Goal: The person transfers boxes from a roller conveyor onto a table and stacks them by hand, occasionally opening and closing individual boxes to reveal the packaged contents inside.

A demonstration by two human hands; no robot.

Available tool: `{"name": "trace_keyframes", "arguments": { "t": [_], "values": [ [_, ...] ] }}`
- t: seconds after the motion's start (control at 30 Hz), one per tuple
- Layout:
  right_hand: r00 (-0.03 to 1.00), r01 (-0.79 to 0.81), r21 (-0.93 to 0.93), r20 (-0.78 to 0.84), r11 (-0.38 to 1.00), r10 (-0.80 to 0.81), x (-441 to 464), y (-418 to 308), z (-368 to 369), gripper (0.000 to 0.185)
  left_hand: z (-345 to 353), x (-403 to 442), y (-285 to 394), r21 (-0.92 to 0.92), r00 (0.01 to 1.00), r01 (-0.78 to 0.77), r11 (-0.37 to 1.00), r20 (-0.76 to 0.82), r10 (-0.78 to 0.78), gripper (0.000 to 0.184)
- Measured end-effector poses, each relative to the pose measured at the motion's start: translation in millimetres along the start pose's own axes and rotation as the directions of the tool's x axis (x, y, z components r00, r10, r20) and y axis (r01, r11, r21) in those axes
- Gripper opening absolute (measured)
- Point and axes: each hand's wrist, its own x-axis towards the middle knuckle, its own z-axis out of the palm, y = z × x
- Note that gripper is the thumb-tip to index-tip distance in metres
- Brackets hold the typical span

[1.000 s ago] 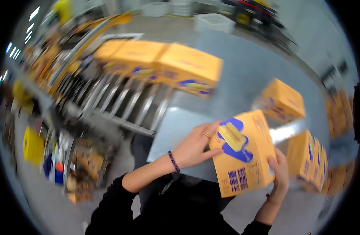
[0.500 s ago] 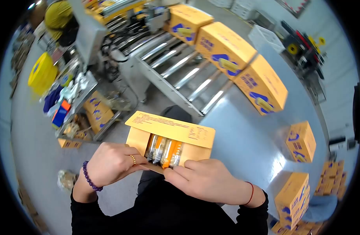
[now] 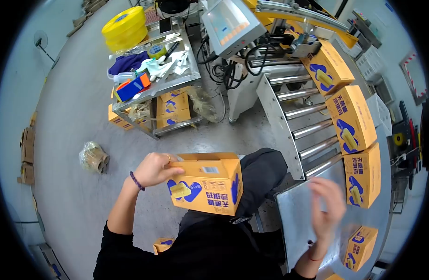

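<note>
A yellow-orange carton (image 3: 205, 186) with blue patches and a pale bar printed on its front is above my lap. My left hand (image 3: 156, 170) grips its upper left edge, fingers wrapped over the rim. The carton's top looks open, but its contents are hidden. Apart from the carton, my right hand (image 3: 325, 207) is raised over the metal table (image 3: 298, 210), blurred, with its fingers bent and nothing visible in it. Beyond that hand, one carton (image 3: 362, 175) stands upright at the table's edge by the rollers, and a smaller-looking one (image 3: 360, 247) sits nearer me.
Metal rollers (image 3: 312, 130) run ahead on the right, with more cartons (image 3: 352, 119) along their far side. A screen (image 3: 233, 25) stands behind them. Ahead on the left is a metal cart (image 3: 186, 77) with gloves and a yellow roll (image 3: 125, 28). A plastic-wrapped bundle (image 3: 94, 157) lies on the floor.
The view has swung left toward the cart. The carton has been turned so its printed front faces me, and its contents no longer show. My right hand has let go and moved right.
</note>
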Motion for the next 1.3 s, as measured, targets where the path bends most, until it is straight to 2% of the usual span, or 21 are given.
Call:
{"name": "trace_keyframes", "arguments": {
  "t": [0.17,0.27,0.33,0.4,0.43,0.47,0.5,0.53,0.6,0.7,0.73,0.8,0.9,0.93,1.0,1.07,1.1,1.13,1.2,1.27,1.3],
  "values": [
    [0.824,-0.483,-0.081,-0.379,0.872,0.421,-75.5,114.7,-89.1,0.019,46.0,-21.3,-96.6,-0.422,0.959,0.278,0.863,0.069,-0.275,0.039],
    [0.743,-0.539,0.043,-0.447,0.841,0.499,-128.7,194.1,-148.9,0.027,53.9,-28.3,-131.6,-0.395,0.877,0.479,0.784,0.177,-0.447,0.039],
    [0.641,-0.641,0.019,-0.536,0.767,0.549,-147.6,208.0,-169.4,0.026,86.5,-27.3,-161.7,-0.508,0.898,0.436,0.742,0.201,-0.391,0.032],
    [0.638,-0.697,-0.145,-0.573,0.702,0.514,-160.2,211.1,-175.7,0.026,142.3,-34.7,-223.8,-0.472,0.879,0.477,0.742,0.259,-0.400,0.025],
    [0.650,-0.706,-0.209,-0.571,0.677,0.501,-170.7,216.8,-179.8,0.027,186.1,-43.6,-253.4,-0.458,0.941,0.331,0.825,0.101,-0.322,0.025],
    [0.619,-0.757,-0.261,-0.582,0.600,0.528,-170.5,213.3,-171.2,0.032,221.3,-52.4,-279.1,-0.202,0.969,0.230,0.952,-0.044,-0.244,0.032],
    [0.609,-0.777,-0.292,-0.571,0.558,0.550,-173.6,210.2,-163.6,0.038,239.6,-55.7,-269.4,0.189,0.931,0.365,0.911,-0.069,-0.359,0.039],
    [0.600,-0.798,-0.330,-0.518,0.505,0.610,-175.9,205.2,-158.6,0.053,246.8,-58.8,-262.6,0.274,0.849,0.507,0.817,0.003,-0.528,0.042],
    [0.532,-0.845,-0.301,-0.411,0.441,0.740,-183.0,201.7,-146.6,0.073,294.1,-78.0,-332.2,0.357,0.784,0.551,0.755,0.091,-0.615,0.037],
    [0.423,-0.890,-0.278,-0.211,0.361,0.881,-157.7,248.1,-140.9,0.088,278.6,-74.8,-351.1,-0.027,0.490,0.853,0.521,0.383,-0.783,0.015],
    [0.420,-0.893,-0.274,-0.219,0.357,0.881,-154.6,256.0,-130.0,0.088,266.2,-62.9,-348.2,-0.133,0.445,0.889,0.438,0.478,-0.757,0.012],
    [0.380,-0.901,-0.372,-0.433,0.222,0.817,-160.4,265.3,-104.0,0.094,247.1,-20.0,-348.9,-0.061,0.426,0.887,0.457,0.485,-0.763,0.012],
    [0.459,-0.854,-0.445,-0.399,0.270,0.794,-176.2,247.0,-126.7,0.086,245.2,18.3,-327.8,-0.009,0.804,0.525,0.851,0.334,-0.492,0.018],
    [0.453,-0.857,-0.442,-0.404,0.264,0.795,-172.3,230.8,-126.3,0.086,240.6,30.0,-317.5,-0.161,0.880,0.433,0.887,0.286,-0.378,0.018],
    [0.619,-0.775,-0.543,-0.552,0.323,0.559,-170.6,172.8,-111.6,0.074,208.5,58.5,-221.9,-0.340,0.960,0.277,0.899,0.139,-0.243,0.018],
    [0.637,-0.758,-0.489,-0.411,0.432,0.652,-169.5,108.6,-99.4,0.069,189.9,73.7,-126.2,-0.377,0.971,0.237,0.895,0.065,-0.230,0.018],
    [0.651,-0.738,-0.438,-0.263,0.513,0.712,-176.6,83.3,-89.3,0.078,187.9,77.1,-96.6,-0.342,0.998,0.010,0.940,-0.055,-0.031,0.016],
    [0.654,-0.726,-0.368,-0.111,0.581,0.748,-181.7,67.5,-84.4,0.089,188.2,79.1,-70.1,-0.275,0.970,-0.220,0.936,-0.163,0.180,0.014],
    [0.701,-0.665,-0.479,-0.135,0.573,0.700,-180.3,53.0,-87.7,0.102,189.3,77.0,-22.5,-0.242,0.889,-0.451,0.859,-0.039,0.456,0.010],
    [0.744,-0.602,-0.586,-0.164,0.543,0.648,-187.4,54.0,-85.5,0.115,200.1,79.8,7.2,-0.232,0.683,-0.692,0.683,0.094,0.724,0.015],
    [0.673,-0.679,-0.451,-0.065,0.579,0.737,-193.1,66.7,-86.1,0.122,214.2,80.9,5.7,-0.254,0.586,-0.755,0.605,0.151,0.796,0.015]
  ]
}}
